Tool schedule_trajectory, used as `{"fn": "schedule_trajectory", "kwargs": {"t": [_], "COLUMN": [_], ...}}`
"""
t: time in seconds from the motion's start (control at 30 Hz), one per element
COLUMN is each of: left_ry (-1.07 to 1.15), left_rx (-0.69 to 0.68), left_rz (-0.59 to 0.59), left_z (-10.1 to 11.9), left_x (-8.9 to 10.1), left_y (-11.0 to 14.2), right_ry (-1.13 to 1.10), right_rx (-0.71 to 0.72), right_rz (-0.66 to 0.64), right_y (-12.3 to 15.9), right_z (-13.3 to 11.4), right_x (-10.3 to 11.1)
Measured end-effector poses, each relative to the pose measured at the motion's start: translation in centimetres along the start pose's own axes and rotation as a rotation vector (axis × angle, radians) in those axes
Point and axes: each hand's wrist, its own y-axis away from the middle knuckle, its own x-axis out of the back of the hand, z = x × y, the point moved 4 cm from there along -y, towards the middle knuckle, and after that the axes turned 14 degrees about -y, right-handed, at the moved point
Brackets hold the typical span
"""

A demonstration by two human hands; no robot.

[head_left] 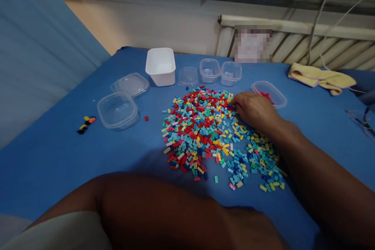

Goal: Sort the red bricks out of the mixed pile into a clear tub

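A wide heap of small toy building bricks (202, 125), in red, light blue, yellow, pink, green and dark blue, is spread over a blue-covered surface (140, 148). My right hand (253, 109) reaches to the heap's upper right edge, its fingers curled down and pressed together among the bricks. What they pinch is hidden. Just beyond that hand lies a shallow clear container (279, 95) with some red bricks (266, 97) in it. My left arm crosses the bottom of the view; my left hand (254, 226) is partly cut off by the lower edge, its fingers hidden.
Left of the heap stand a clear tub (117, 115), a clear lid (133, 84) and a white tub (161, 72). Behind it are another lid (188, 76) and two small clear tubs (209, 71). Joined bricks (86, 125) lie far left; a yellow cloth (319, 78) lies right.
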Motion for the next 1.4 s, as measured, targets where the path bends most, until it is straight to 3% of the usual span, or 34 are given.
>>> {"fn": "schedule_trajectory", "kwargs": {"t": [0.17, 0.27, 0.37, 0.5, 0.83, 1.0, 1.1, 1.27, 1.33, 1.4], "left_ry": [0.031, 0.012, -0.031, -0.049, 0.038, 0.108, 0.117, 0.043, 0.037, 0.071], "left_rx": [-0.047, -0.003, 0.036, -0.009, -0.083, -0.078, -0.018, -0.083, -0.078, -0.081], "left_rz": [-0.142, -0.194, -0.057, 0.148, 0.068, 0.133, 0.183, 0.195, 0.165, 0.136], "left_z": [-0.4, -0.9, -1.0, -0.7, -0.9, -0.8, -1.1, -1.0, -1.0, -1.0], "left_x": [-0.4, -1.1, -1.1, -0.5, -1.0, -0.8, -0.9, -1.8, -2.2, -2.2], "left_y": [-0.4, -0.5, -0.4, -0.2, 0.4, 0.1, 0.1, 0.4, 0.3, 0.0], "right_ry": [0.035, 0.067, 0.098, 0.085, -0.075, -0.165, -0.144, -0.05, -0.068, -0.172], "right_rx": [-0.036, -0.063, -0.121, -0.144, -0.053, -0.043, -0.136, -0.26, -0.255, -0.165], "right_rz": [-0.071, -0.105, -0.114, -0.121, -0.04, 0.055, 0.148, 0.151, 0.17, 0.193], "right_y": [0.2, 0.3, 0.5, 0.7, 0.8, 1.3, 2.0, 3.2, 3.7, 4.2], "right_z": [0.1, 0.0, 0.0, 0.0, -0.4, 0.8, 3.1, 7.0, 6.7, 4.8], "right_x": [0.4, 0.7, 0.9, 1.1, 1.2, 4.2, 6.6, 8.3, 8.5, 8.5]}}
